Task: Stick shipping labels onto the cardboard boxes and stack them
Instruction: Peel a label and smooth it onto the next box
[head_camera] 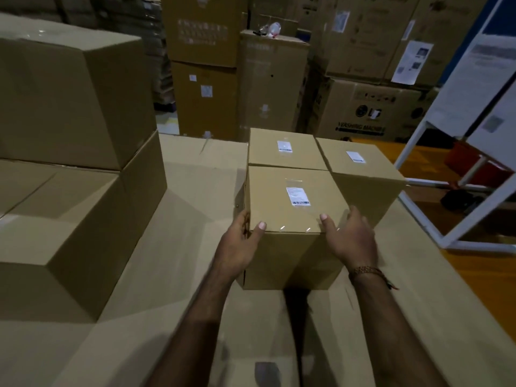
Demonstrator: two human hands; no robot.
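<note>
Cardboard box [293, 219] with a shipping label [298, 195] under clear tape on its top stands right in front of the person, between the two hands. The left hand [240, 248] grips the near left corner, thumb on the top edge and fingers curled round the left side. The right hand [350, 236] holds the near right corner in the same way, thumb on top and fingers round the right side; a bracelet [364, 270] sits on this wrist. Both hands seem equally near, so the box looks ready for pushing or lifting straight away from the person. It is taller than it is wide.

Behind it, touching, stands a second labelled box [284, 160], and just to the right a third labelled box [363, 174], so I judge this one is joining their group. All three rest on a wide cardboard surface [173, 247]. On the left, bigger plain boxes [69, 113] are stacked. On the right stands a white frame [435, 191] over an orange floor [413, 202]. Farther back the room is dim and full of tall cartons [206, 79].
</note>
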